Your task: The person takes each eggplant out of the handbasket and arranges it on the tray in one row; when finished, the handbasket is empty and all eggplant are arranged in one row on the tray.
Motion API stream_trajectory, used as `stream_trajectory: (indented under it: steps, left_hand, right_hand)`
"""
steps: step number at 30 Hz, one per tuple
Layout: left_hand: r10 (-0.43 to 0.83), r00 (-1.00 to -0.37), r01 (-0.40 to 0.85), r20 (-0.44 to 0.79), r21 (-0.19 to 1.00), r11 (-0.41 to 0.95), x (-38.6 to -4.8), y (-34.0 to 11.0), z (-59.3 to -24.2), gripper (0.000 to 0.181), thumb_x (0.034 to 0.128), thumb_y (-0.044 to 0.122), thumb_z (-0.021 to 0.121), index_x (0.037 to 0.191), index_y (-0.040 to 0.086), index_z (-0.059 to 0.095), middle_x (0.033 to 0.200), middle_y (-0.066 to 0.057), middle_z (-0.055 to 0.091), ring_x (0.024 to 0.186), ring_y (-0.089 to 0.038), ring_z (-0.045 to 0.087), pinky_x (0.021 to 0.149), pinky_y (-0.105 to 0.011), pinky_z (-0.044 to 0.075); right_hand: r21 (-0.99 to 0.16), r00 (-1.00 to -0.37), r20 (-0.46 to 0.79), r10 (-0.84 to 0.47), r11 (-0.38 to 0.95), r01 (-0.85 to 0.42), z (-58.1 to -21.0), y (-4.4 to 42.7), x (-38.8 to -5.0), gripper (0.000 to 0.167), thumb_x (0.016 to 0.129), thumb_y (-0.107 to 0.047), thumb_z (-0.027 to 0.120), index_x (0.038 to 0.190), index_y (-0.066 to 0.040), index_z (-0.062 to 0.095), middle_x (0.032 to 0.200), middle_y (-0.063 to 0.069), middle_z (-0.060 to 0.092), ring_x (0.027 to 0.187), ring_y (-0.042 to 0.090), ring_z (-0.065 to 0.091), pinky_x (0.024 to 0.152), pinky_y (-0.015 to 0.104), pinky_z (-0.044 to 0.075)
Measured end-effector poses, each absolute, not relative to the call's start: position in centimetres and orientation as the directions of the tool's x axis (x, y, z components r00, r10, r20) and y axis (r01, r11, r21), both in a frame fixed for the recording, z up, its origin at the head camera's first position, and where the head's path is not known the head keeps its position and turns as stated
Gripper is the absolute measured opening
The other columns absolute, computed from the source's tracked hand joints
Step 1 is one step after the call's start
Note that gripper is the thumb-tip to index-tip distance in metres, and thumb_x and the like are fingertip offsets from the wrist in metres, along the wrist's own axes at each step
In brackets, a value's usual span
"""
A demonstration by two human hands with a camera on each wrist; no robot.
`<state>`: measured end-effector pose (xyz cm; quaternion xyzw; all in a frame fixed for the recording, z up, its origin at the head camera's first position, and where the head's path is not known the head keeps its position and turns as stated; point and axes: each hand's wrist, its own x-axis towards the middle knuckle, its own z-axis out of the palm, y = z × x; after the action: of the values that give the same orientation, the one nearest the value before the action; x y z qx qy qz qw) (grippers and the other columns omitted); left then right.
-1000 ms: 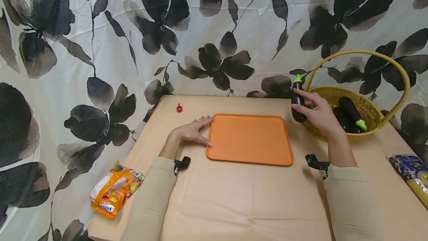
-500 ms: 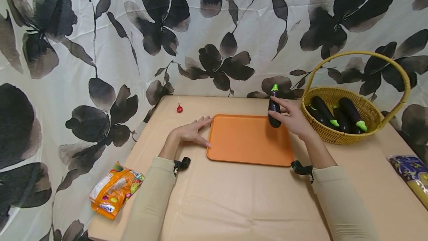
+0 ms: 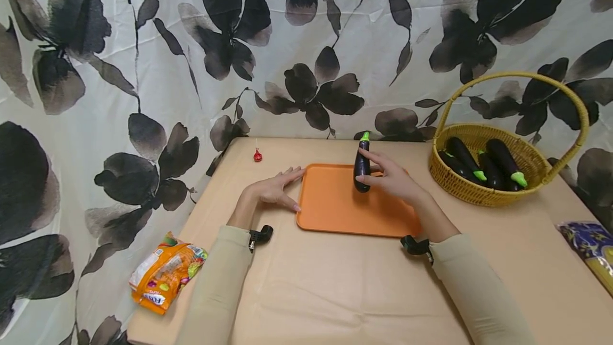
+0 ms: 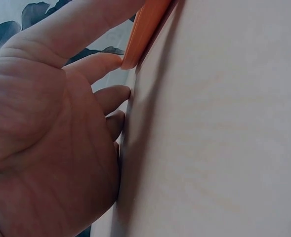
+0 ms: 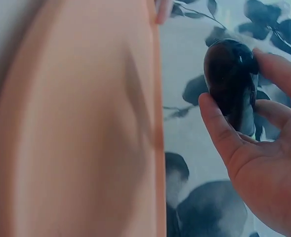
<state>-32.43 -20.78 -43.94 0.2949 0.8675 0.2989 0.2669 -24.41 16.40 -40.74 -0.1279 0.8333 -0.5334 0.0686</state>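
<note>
Floral cloth, grey and black on white, fills the backdrop (image 3: 287,57), and out front stretches a pale surface (image 3: 335,281). Centre of the frame, and there it is: a dark eggplant (image 3: 362,168), green top up, leaning slightly, pinched between the thumb and fingers of the right hand (image 3: 394,179)! It hangs over the orange tray (image 3: 330,201), apart from it, shadow falling below. Over to the left hand (image 3: 272,190): fingers straight and spread, gripping nothing, resting at the tray's left edge, well apart from the eggplant.

Now the tricky bits: the right-wrist view barely gives us the green top, while the left-wrist view crops the thumb and most of the tray. Upper right, more eggplants (image 3: 498,161) overlap in a wicker basket (image 3: 455,191), hard to count. A blue-and-yellow packet (image 3: 586,254) is sliced by the right edge.

Both forearms come up from the bottom, the right one slanting inward, palm turned left.
</note>
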Motion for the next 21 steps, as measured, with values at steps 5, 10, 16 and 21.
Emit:
stream_trajectory:
  steps: [5, 10, 16, 21]
  left_hand:
    - [0.668, -0.686, 0.358, -0.288, 0.667, 0.654, -32.6, -20.8, -44.1, 0.126, 0.0706, 0.049, 0.095, 0.168, 0.034, 0.017, 0.177, 0.003, 0.001, 0.163, -0.034, -0.01, 0.129, -0.061, -0.004]
    - [0.668, -0.684, 0.363, -0.294, 0.658, 0.66, -32.6, -20.8, -44.0, 0.126, 0.0705, 0.051, 0.094, 0.168, 0.034, 0.017, 0.177, 0.003, 0.001, 0.163, -0.033, -0.01, 0.129, -0.061, -0.004]
    - [0.654, -0.69, 0.334, -0.312, 0.664, 0.669, -32.6, -20.7, -44.0, 0.126, 0.0698, 0.052, 0.094, 0.168, 0.036, 0.017, 0.177, 0.005, 0.002, 0.163, -0.033, -0.011, 0.128, -0.064, -0.004]
    - [0.65, -0.688, 0.315, -0.324, 0.674, 0.669, -32.7, -20.8, -44.0, 0.125, 0.07, 0.051, 0.094, 0.167, 0.038, 0.017, 0.177, 0.005, 0.001, 0.162, -0.036, -0.012, 0.127, -0.067, -0.005]
  right_hand:
    - [-0.895, -0.948, 0.015, -0.319, 0.418, -0.155, -41.3, 14.6, -24.7, 0.079, 0.096, -0.033, 0.077, 0.164, -0.027, 0.036, 0.165, 0.018, 0.03, 0.142, 0.047, 0.048, 0.114, 0.06, 0.044]
    - [-0.885, -0.926, -0.048, -0.374, 0.446, -0.135, -41.5, 12.7, -24.9, 0.084, 0.094, -0.033, 0.08, 0.164, -0.029, 0.034, 0.165, 0.017, 0.03, 0.141, 0.045, 0.048, 0.11, 0.056, 0.049]
    - [-0.884, -0.885, -0.102, -0.455, 0.448, -0.129, -41.7, 10.2, -25.6, 0.09, 0.091, -0.029, 0.083, 0.165, -0.023, 0.032, 0.166, 0.015, 0.032, 0.143, 0.044, 0.048, 0.113, 0.053, 0.048]
    - [-0.861, -0.874, -0.131, -0.467, 0.491, -0.134, -42.2, 8.5, -26.5, 0.091, 0.09, -0.034, 0.083, 0.164, -0.017, 0.034, 0.163, 0.016, 0.04, 0.135, 0.037, 0.058, 0.113, 0.049, 0.048]
